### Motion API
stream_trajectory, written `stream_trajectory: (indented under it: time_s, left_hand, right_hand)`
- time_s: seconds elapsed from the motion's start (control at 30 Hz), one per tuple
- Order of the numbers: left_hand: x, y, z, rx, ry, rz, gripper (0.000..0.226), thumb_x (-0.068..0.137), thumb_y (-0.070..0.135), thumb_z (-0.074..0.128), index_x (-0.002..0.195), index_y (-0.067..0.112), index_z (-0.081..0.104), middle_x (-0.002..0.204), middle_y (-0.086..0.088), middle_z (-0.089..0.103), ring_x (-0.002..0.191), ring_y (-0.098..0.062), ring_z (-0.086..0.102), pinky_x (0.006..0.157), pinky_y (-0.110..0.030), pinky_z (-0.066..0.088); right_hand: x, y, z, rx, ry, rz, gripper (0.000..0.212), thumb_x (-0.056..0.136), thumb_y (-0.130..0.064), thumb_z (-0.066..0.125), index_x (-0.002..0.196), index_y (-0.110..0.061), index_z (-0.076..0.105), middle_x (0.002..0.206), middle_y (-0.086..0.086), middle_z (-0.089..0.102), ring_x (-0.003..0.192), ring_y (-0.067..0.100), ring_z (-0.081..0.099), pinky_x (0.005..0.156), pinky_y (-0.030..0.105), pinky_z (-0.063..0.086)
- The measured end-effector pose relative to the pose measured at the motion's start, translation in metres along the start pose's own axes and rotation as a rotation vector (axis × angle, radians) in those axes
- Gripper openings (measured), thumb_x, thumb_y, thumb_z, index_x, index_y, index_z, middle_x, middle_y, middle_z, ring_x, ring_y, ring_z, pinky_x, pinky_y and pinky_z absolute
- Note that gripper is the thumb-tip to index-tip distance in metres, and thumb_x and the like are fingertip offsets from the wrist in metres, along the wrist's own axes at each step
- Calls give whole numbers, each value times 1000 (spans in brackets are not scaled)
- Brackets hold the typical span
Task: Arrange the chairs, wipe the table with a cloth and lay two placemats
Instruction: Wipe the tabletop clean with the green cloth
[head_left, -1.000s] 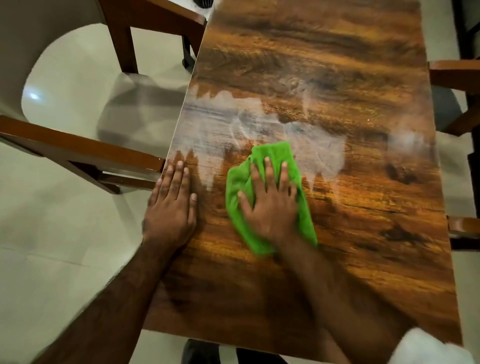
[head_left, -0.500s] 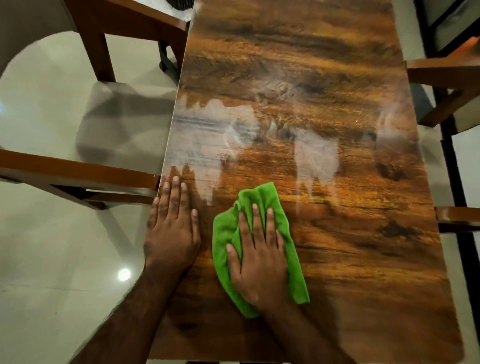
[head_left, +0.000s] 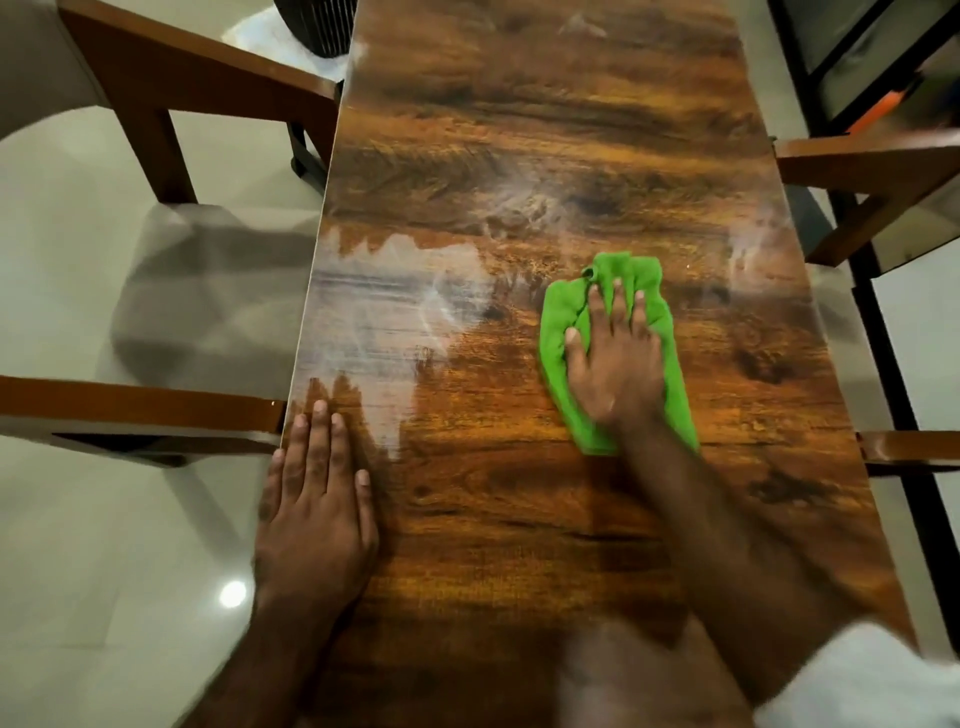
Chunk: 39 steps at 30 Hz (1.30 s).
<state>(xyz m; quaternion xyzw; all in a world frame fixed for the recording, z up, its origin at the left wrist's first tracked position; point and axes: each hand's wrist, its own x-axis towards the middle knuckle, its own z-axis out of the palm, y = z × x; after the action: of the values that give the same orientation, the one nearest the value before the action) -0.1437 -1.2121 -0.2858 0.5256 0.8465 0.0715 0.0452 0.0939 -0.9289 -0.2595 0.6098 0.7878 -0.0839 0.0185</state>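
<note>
A glossy wood-grain table (head_left: 545, 119) runs away from me down the middle of the view. A green cloth (head_left: 558, 322) lies on it right of centre, and my right hand (head_left: 615, 358) presses flat on top of it with straight fingers. My left hand (head_left: 314, 499) rests flat on the table's near left edge, fingers together. A pale streaky patch (head_left: 384, 317) marks the table's left side. A wooden chair (head_left: 156, 93) with a pale seat stands at the left edge; the arms of another chair (head_left: 872, 161) reach in from the right.
Pale glossy floor tiles (head_left: 104, 571) lie to the left. A dark framed cabinet or shelf (head_left: 852, 62) stands at the upper right, with an orange object on it. A dark ribbed object (head_left: 317, 26) sits on the floor beyond the left chair.
My right hand has slid the green cloth to the right and away from me, off the spot beside my left hand. My left hand stays on the table's left edge.
</note>
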Motion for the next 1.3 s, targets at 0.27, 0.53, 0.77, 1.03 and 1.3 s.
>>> stream_trajectory:
  time_s: [0.27, 0.53, 0.77, 1.03, 1.3]
  left_hand:
    - [1, 2, -1, -8, 44, 10, 71, 111, 37, 30, 173, 3, 24, 186, -12, 12, 172, -29, 12, 136, -55, 21]
    - [1, -1, 5, -3, 36, 23, 70, 113, 37, 32, 175, 6, 22, 186, -11, 9, 173, -27, 7, 137, -50, 14]
    - [3, 2, 0, -33, 21, 16, 70, 113, 35, 34, 174, 3, 20, 186, -15, 6, 173, -28, 6, 136, -55, 23]
    - [-10, -8, -20, -536, 50, -80, 69, 116, 44, 24, 178, 15, 11, 187, 2, 8, 172, -13, 12, 133, -54, 33]
    - [-13, -9, -16, -478, 54, -317, 70, 114, 50, 27, 177, 19, 20, 182, -4, 25, 168, -23, 24, 134, -54, 26]
  right_hand:
    - [-181, -50, 16, 40, -154, -332, 79, 111, -63, 33, 177, -35, -2, 185, -6, -14, 171, 25, -15, 134, 54, 25]
    - [96, -71, -4, 29, -41, -143, 80, 106, -67, 16, 177, -30, 15, 186, 5, 8, 171, 38, 5, 130, 66, 27]
    - [-10, -125, 18, 0, -24, -299, 77, 110, -63, 25, 177, -28, 15, 186, 4, 6, 171, 36, 2, 131, 59, 25]
    - [-143, -149, 31, -18, -107, -514, 78, 111, -66, 32, 177, -35, 6, 186, -3, -6, 172, 31, -9, 131, 56, 27]
    - [82, -247, 21, 10, -90, -357, 76, 109, -68, 24, 176, -35, 12, 186, 0, 5, 170, 40, 0, 130, 65, 22]
